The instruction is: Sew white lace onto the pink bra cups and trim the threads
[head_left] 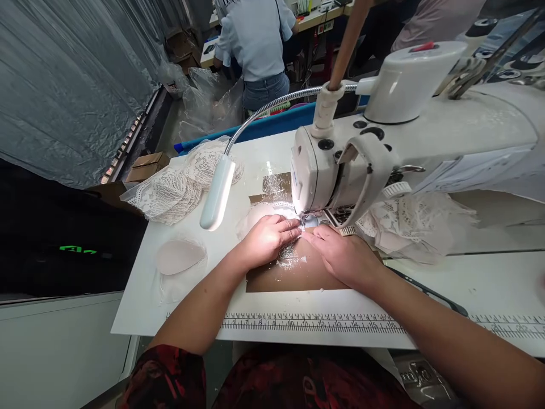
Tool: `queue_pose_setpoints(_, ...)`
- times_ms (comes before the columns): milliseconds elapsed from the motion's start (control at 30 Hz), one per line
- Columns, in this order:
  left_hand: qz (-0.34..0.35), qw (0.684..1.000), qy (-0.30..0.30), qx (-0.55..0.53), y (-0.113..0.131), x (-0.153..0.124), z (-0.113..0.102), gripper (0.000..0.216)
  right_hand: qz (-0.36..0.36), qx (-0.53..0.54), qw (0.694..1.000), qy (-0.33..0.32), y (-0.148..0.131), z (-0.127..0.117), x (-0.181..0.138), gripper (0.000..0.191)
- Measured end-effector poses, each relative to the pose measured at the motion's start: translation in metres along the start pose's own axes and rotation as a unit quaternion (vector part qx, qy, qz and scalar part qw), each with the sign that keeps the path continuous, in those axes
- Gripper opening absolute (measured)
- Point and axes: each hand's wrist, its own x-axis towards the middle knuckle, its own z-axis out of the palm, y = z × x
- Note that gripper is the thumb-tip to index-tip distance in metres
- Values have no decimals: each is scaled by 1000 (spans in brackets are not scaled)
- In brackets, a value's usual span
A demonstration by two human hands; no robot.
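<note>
A pale beige fabric piece with a white lace edge point(252, 216) lies under the needle area of a white sewing machine point(307, 170). My left hand point(272, 237) rests over this piece, its fingers together and pressing the fabric close to the presser foot. My right hand point(340, 253) is on the other side, thumb and index finger closed on the fabric edge just in front of the foot. The fingertips of both hands nearly meet there. Beneath them is a brown sheet point(293, 279) on the machine bed. The needle tip is hard to make out in the glare.
Left of the machine are stacked lace pieces point(170, 190) and a beige pad point(179, 257). More lace point(409, 224) lies under the machine arm. A lamp point(218, 193) hangs on a bent neck. Black scissors point(430, 292) lie right. A ruler strip point(289, 322) lines the front edge. A person point(255, 45) sits beyond.
</note>
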Motion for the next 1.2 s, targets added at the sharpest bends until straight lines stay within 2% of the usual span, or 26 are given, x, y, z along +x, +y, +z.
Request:
queue_pose_setpoints(200,-20,1000,-1,8,-10,6,2,36,51,-3,998,21,0,2,4,48)
queue_pose_setpoints(567,-30,999,31,25,-11,8,3,38,69,21,997,17,0,4,2,43)
queue_pose_setpoints(800,-86,994,10,62,7,-1,-14,35,87,65,994,12,0,-3,2,37)
queue_pose_setpoints(967,-113,993,1,31,24,-4,-23,32,66,74,995,6,0,-4,-1,37)
queue_pose_setpoints(1200,-86,996,28,4,22,4,-8,32,33,72,997,19,1,-2,-2,35)
